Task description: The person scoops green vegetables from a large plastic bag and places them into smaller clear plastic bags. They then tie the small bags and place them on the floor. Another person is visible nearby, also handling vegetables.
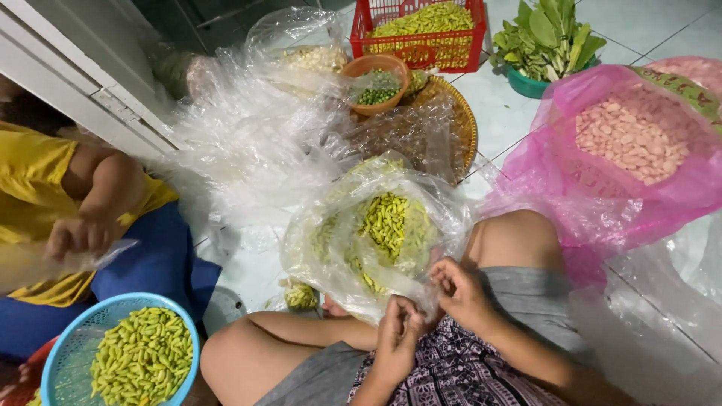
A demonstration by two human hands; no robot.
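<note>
A clear plastic bag (421,225) filled with small yellow-green chillies (385,218) rests against my knees on the floor. My left hand (397,338) and my right hand (460,292) both pinch the bag's near edge, fingers closed on the plastic. My legs are crossed under the bag. A few loose chillies (301,296) lie on the floor just left of it.
A blue basket of chillies (64,353) sits at lower left beside a person in yellow (45,195) holding a clear bag. A pink bag of pale beans (632,135) lies right. Behind: crumpled clear plastic (248,143), orange bowl (376,66), red crate (421,45), woven tray (466,120), leafy greens (545,34).
</note>
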